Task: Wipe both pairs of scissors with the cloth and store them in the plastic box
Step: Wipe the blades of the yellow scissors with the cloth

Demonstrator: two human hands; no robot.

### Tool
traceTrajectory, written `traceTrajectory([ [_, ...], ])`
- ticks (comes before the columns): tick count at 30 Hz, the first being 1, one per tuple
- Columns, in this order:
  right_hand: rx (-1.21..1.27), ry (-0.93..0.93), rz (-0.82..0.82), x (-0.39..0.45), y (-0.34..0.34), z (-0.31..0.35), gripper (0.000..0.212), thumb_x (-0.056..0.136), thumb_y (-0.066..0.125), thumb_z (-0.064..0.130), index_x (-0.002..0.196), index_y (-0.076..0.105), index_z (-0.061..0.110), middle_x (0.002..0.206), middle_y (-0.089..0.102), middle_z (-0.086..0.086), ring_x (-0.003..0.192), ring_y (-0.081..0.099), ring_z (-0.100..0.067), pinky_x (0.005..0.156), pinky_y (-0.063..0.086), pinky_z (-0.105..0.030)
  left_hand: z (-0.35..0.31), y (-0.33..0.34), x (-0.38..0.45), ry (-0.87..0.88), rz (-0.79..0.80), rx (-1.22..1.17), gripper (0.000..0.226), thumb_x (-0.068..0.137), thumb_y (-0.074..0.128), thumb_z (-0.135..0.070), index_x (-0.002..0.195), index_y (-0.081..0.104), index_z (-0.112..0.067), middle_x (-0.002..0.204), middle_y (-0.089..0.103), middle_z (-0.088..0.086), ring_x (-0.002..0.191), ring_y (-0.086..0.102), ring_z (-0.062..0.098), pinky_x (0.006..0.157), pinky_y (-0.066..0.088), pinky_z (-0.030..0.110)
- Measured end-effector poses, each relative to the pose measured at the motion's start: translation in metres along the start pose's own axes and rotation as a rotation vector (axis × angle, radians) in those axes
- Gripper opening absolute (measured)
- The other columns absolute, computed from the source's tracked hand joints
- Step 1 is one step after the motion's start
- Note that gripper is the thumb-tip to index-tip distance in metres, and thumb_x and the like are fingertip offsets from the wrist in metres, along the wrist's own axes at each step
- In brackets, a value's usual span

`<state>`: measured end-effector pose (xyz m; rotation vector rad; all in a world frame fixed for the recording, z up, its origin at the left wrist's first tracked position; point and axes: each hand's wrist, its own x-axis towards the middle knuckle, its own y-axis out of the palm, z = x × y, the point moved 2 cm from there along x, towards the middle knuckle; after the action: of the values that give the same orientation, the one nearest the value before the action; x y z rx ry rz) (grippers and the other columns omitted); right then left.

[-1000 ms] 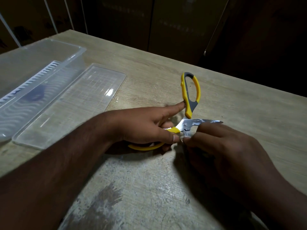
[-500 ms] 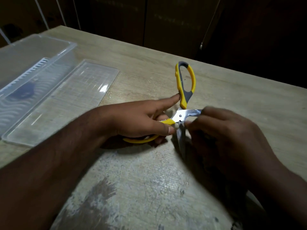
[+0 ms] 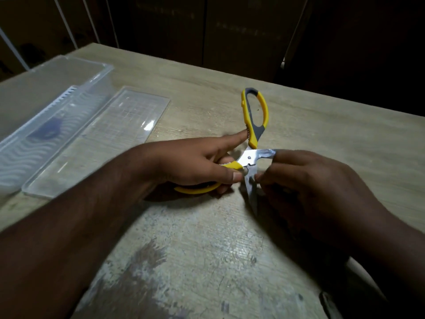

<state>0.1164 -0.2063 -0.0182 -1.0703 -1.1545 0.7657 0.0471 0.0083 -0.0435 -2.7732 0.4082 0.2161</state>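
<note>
Item: one pair of yellow-handled scissors (image 3: 250,157), grey inserts in the handle loops, steel blades, lying spread wide open near the middle of the worktop (image 3: 322,134). One handle loop points away from the person; the other lies under the left hand (image 3: 190,164). Left hand: grip closed round the near handle, thumb pressed on it close to the pivot, index finger stretched out to touch the base of the far handle. Right hand (image 3: 310,180): fingers curled, grip pinching the blades just past the pivot, one blade running toward the right under the fingertips, the other pointing back toward the person; whether a cloth lies between fingers and steel cannot be told. Plastic box (image 3: 46,93): clear, long, at the left edge of the worktop, a dark shape showing inside. Lid (image 3: 110,134): clear, flat, lying just beside the box on its right, well apart from the scissors.
</note>
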Motion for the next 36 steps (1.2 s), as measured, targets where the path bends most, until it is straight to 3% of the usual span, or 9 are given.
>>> traceTrajectory([
  [4, 0.089, 0.047, -0.056, -0.01, -0.009, -0.005, 0.016, 0.093, 0.061, 0.036, 0.1, 0.075, 0.033, 0.103, 0.071, 0.014, 0.08, 0.069, -0.015, 0.054, 0.05, -0.024, -0.008, -0.002, 0.007, -0.032, 0.059, 0.042, 0.089, 0.104, 0.056, -0.005, 0.16, -0.001, -0.045, 0.094, 0.067, 0.022, 0.087, 0.067, 0.025, 0.08, 0.056, 0.035],
  [10, 0.246, 0.161, -0.26, -0.013, -0.029, -0.021, 0.018, 0.092, 0.067, 0.034, 0.103, 0.072, 0.021, 0.093, 0.069, 0.012, 0.078, 0.068, -0.009, 0.063, 0.055, -0.038, -0.015, -0.005, 0.01, -0.008, 0.096, 0.058, 0.084, 0.106, 0.052, -0.006, 0.16, -0.004, -0.039, 0.095, 0.072, 0.015, 0.075, 0.071, 0.009, 0.064, 0.048, 0.011],
  [15, 0.192, 0.162, -0.219, -0.011, -0.02, -0.011, 0.025, 0.093, 0.059, 0.038, 0.11, 0.074, 0.025, 0.1, 0.064, 0.015, 0.078, 0.066, -0.008, 0.059, 0.056, -0.034, -0.006, -0.007, 0.013, 0.0, 0.109, -0.001, 0.078, 0.107, 0.049, -0.024, 0.158, -0.005, -0.048, 0.082, 0.071, 0.007, 0.081, 0.07, 0.026, 0.074, 0.051, 0.03],
  [17, 0.18, 0.148, -0.225, -0.01, -0.015, -0.002, 0.029, 0.094, 0.058, 0.039, 0.111, 0.078, 0.026, 0.101, 0.066, 0.013, 0.074, 0.068, -0.012, 0.056, 0.055, -0.035, -0.003, -0.008, 0.017, -0.031, 0.085, -0.014, 0.076, 0.108, 0.047, -0.024, 0.159, -0.004, -0.047, 0.075, 0.067, 0.006, 0.076, 0.067, 0.029, 0.069, 0.051, 0.029],
  [21, 0.068, 0.162, -0.179, -0.004, -0.001, 0.011, 0.023, 0.093, 0.061, 0.039, 0.107, 0.078, 0.036, 0.097, 0.067, 0.012, 0.067, 0.067, -0.018, 0.048, 0.052, -0.035, 0.001, -0.003, 0.021, -0.033, 0.083, -0.029, 0.078, 0.1, 0.047, -0.032, 0.163, 0.003, -0.042, 0.067, 0.063, 0.004, 0.069, 0.061, 0.028, 0.077, 0.049, 0.046],
  [26, 0.167, 0.164, -0.083, 0.003, 0.006, 0.002, 0.014, 0.089, 0.066, 0.036, 0.102, 0.072, 0.036, 0.097, 0.062, 0.019, 0.072, 0.065, -0.015, 0.052, 0.052, -0.036, 0.0, -0.006, 0.02, -0.032, 0.042, 0.029, 0.071, 0.11, 0.045, -0.018, 0.164, 0.003, -0.037, 0.067, 0.064, 0.002, 0.069, 0.06, 0.024, 0.073, 0.048, 0.039],
  [28, 0.184, 0.154, -0.001, 0.0, 0.002, -0.001, 0.017, 0.089, 0.064, 0.041, 0.103, 0.072, 0.038, 0.102, 0.064, 0.024, 0.078, 0.066, -0.009, 0.055, 0.052, -0.03, 0.0, -0.004, 0.02, -0.035, 0.034, 0.032, 0.071, 0.11, 0.045, -0.016, 0.165, 0.003, -0.034, 0.067, 0.063, 0.004, 0.068, 0.061, 0.024, 0.073, 0.05, 0.037],
  [31, 0.087, 0.146, -0.048, 0.003, -0.002, 0.001, 0.023, 0.091, 0.057, 0.043, 0.104, 0.076, 0.038, 0.104, 0.069, 0.02, 0.076, 0.063, -0.007, 0.055, 0.041, -0.019, 0.002, -0.004, 0.022, -0.035, 0.033, 0.079, 0.074, 0.108, 0.048, -0.024, 0.164, 0.001, -0.036, 0.067, 0.064, 0.0, 0.067, 0.062, 0.021, 0.073, 0.05, 0.036],
  [36, 0.011, 0.146, -0.057, 0.009, -0.001, 0.008, 0.028, 0.089, 0.049, 0.044, 0.096, 0.074, 0.035, 0.094, 0.068, 0.013, 0.07, 0.065, -0.018, 0.049, 0.046, -0.028, 0.001, -0.006, 0.018, -0.014, 0.041, 0.081, 0.076, 0.108, 0.05, -0.021, 0.163, 0.001, -0.041, 0.068, 0.064, -0.003, 0.069, 0.061, 0.018, 0.074, 0.05, 0.036],
])
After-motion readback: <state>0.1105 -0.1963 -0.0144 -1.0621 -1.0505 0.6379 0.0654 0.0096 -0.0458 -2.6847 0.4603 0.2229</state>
